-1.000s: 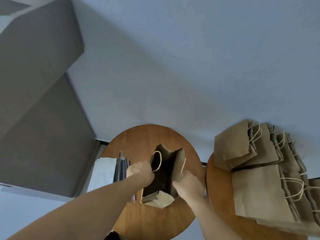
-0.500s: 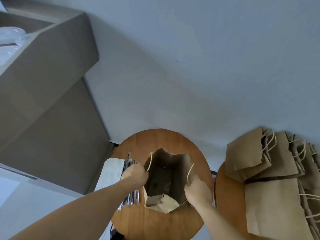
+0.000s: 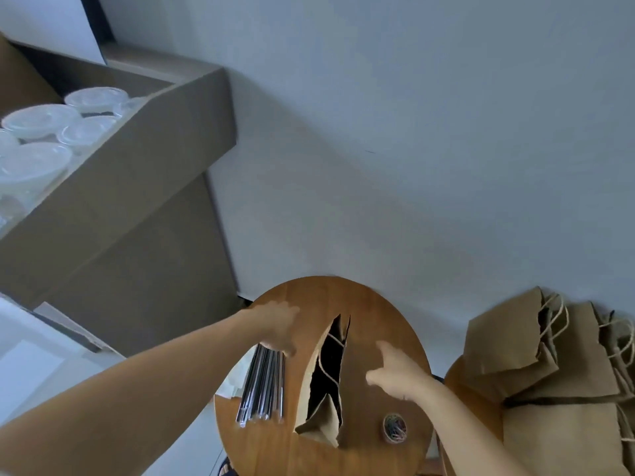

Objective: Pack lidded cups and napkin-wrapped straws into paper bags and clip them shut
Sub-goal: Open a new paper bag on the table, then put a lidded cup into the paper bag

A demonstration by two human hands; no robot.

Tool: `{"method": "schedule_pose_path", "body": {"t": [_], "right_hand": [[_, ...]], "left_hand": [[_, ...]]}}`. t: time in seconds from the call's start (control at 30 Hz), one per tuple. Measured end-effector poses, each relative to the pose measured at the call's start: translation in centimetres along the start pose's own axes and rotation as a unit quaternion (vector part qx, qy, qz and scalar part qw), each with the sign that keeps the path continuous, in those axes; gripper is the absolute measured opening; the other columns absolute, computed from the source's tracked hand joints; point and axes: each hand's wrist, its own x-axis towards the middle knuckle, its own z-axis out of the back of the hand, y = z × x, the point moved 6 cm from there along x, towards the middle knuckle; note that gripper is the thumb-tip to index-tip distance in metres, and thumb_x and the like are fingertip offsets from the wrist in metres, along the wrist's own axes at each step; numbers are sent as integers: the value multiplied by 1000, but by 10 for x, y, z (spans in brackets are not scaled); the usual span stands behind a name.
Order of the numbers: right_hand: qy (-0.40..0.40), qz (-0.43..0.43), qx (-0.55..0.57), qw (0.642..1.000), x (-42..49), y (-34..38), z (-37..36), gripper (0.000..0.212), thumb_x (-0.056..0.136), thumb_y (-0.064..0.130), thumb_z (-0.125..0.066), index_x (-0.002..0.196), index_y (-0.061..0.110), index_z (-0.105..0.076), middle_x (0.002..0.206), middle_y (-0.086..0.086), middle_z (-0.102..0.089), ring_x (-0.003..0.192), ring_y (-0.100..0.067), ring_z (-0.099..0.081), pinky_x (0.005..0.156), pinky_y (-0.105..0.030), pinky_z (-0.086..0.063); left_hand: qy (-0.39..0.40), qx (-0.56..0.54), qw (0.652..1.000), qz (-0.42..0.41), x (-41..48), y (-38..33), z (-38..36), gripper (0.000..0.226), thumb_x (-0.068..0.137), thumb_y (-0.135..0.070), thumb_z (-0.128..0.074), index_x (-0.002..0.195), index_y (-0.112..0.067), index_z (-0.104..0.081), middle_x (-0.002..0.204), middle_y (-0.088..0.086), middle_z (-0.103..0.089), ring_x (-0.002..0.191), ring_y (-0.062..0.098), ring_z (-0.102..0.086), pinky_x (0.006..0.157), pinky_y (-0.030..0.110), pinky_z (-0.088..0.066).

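Paper bag (image 3: 323,389) stands upright in the middle of the round wooden table (image 3: 319,293), its mouth pulled into a narrow slit; I can see nothing inside it. Neither hand holds anything. The left hand (image 3: 275,326), blurred, hovers with loose fingers just over the far end of the straw bundle (image 3: 264,386). The right hand (image 3: 395,369) hangs spread-fingered just beside the bag's right face.

I'd say the bag is set up and filling is about to begin. The next move calls for a reach to the cardboard box (image 3: 137,173) on the left for a lidded cup (image 3: 37,120), and the slit probably needs widening to take it.

By my count:
- one standing bag
- one bundle of straws, too tightly packed to count singly
- one small tub of clips (image 3: 395,427) near the table's front edge
- at least five cup lids showing in the box
- a stack of flat bags (image 3: 505,341) off to the right, four or more
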Motion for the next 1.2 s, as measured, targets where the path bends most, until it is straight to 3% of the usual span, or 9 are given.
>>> {"method": "schedule_pose_path", "body": {"t": [0.1, 0.2, 0.4, 0.6, 0.7, 0.83, 0.97, 1.1, 1.2], "right_hand": [[-103, 44, -70, 991, 3, 46, 51, 74, 89, 29, -54, 155, 20, -22, 160, -5, -25, 142, -26, -35, 109, -37, -38], [-145, 91, -97, 980, -2, 103, 87, 67, 92, 30, -53, 153, 17, -28, 156, -6, -32, 140, -26, -36, 111, -36, -34], [-197, 204, -152, 947, -30, 242, 124, 58, 94, 38, -57, 146, 19, -41, 151, -3, -41, 136, -23, -41, 109, -35, -35], [-238, 328, -182, 896, -66, 407, 120, 52, 93, 33, -60, 141, 18, -49, 147, -3, -48, 133, -19, -46, 105, -26, -33], [-247, 379, -185, 872, -80, 487, 106, 51, 92, 33, -61, 140, 19, -50, 145, -2, -49, 130, -20, -48, 103, -29, -36], [-229, 433, -187, 851, -84, 581, 68, 52, 91, 37, -59, 140, 24, -50, 145, 2, -48, 129, -17, -48, 101, -30, -37], [-163, 465, -224, 841, -74, 657, 17, 64, 85, 45, -65, 142, 26, -45, 145, 6, -46, 132, -16, -45, 99, -28, -38], [-67, 458, -305, 832, -60, 701, -30, 91, 71, 55, -74, 149, 34, -32, 152, 12, -34, 136, -11, -37, 100, -29, -36], [-29, 437, -381, 815, -50, 717, -54, 109, 61, 55, -82, 151, 40, -23, 154, 16, -28, 139, -11, -33, 104, -30, -35]], "left_hand": [[-121, 60, 991, 22, -15, 6, 55, 61, 81, -42, -63, 134, -17, -45, 132, 7, -50, 120, 27, -48, 96, 43, -46], [-178, 75, 981, 32, -36, 18, 105, 64, 89, -46, -56, 144, -18, -38, 144, 6, -44, 130, 28, -41, 102, 44, -42], [-286, 49, 956, 44, -110, 71, 197, 65, 89, -49, -57, 144, -20, -39, 142, 3, -45, 130, 26, -40, 104, 45, -40], [-379, 42, 920, 96, -207, 186, 274, 59, 85, -48, -57, 139, -28, -46, 143, -1, -45, 128, 26, -43, 94, 42, -42], [-404, 28, 903, 145, -251, 262, 291, 62, 87, -49, -57, 143, -28, -41, 144, -1, -44, 130, 27, -41, 90, 41, -41], [-403, -11, 890, 214, -289, 354, 279, 62, 87, -48, -57, 143, -27, -42, 143, -1, -44, 130, 25, -40, 93, 41, -44], [-378, -49, 889, 254, -307, 411, 249, 55, 85, -46, -58, 136, -27, -47, 138, -2, -46, 124, 25, -43, 90, 39, -46], [-352, -65, 895, 265, -314, 445, 223, 51, 84, -51, -59, 127, -24, -51, 126, -1, -50, 116, 25, -47, 76, 37, -43], [-345, -79, 894, 274, -320, 464, 211, 55, 85, -46, -59, 134, -23, -47, 134, 1, -47, 124, 25, -43, 87, 40, -48]]}}
